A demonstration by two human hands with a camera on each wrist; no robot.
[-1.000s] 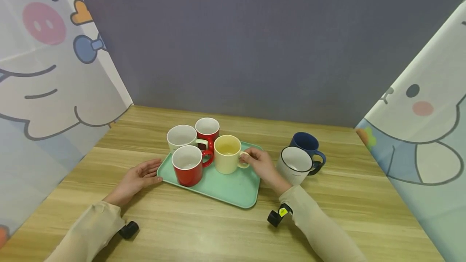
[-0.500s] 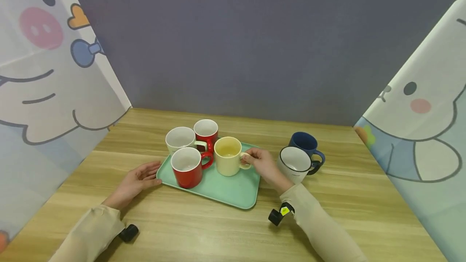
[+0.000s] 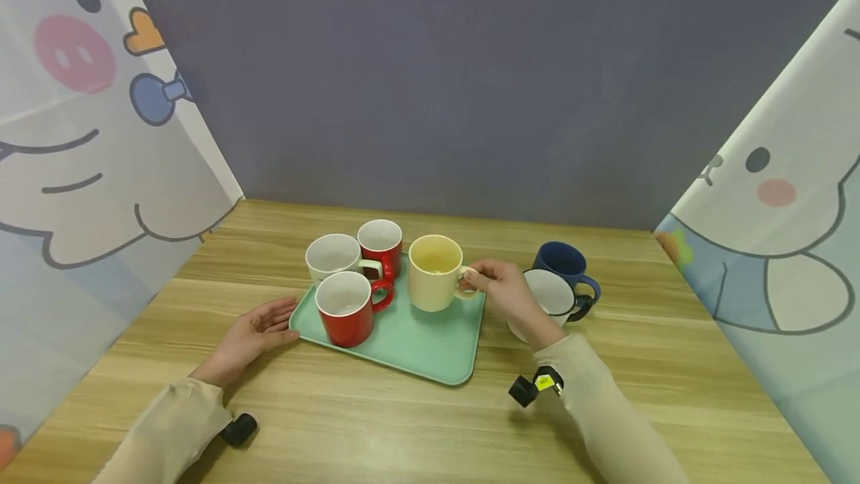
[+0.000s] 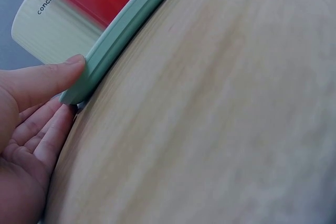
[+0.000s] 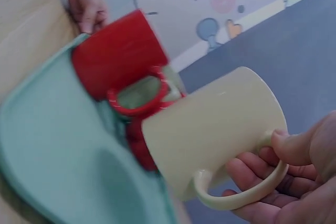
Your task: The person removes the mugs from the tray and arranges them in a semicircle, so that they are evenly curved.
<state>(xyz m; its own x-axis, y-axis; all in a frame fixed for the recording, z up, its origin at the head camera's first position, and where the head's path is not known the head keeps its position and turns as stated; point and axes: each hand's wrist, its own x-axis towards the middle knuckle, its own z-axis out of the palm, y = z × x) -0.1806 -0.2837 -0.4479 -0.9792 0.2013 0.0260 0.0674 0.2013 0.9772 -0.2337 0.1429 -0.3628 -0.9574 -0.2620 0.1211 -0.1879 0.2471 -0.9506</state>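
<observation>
Right hand [image 3: 510, 297] holding yellow mug [image 3: 432, 278], now higher, left hand [image 3: 247, 334] unmoved at tray [image 3: 430, 353]

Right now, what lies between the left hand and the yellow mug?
The nearer red mug, standing on the green tray between the left hand and the yellow mug; the head and right wrist views both show it.

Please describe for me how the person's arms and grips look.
The left sleeve and right sleeve are plain and cream. The left camera, at the wrist, is small and black; so is the right camera, with a yellow tag beside it, its marking too small to read. The left grip and right grip wear no gloves.
</observation>
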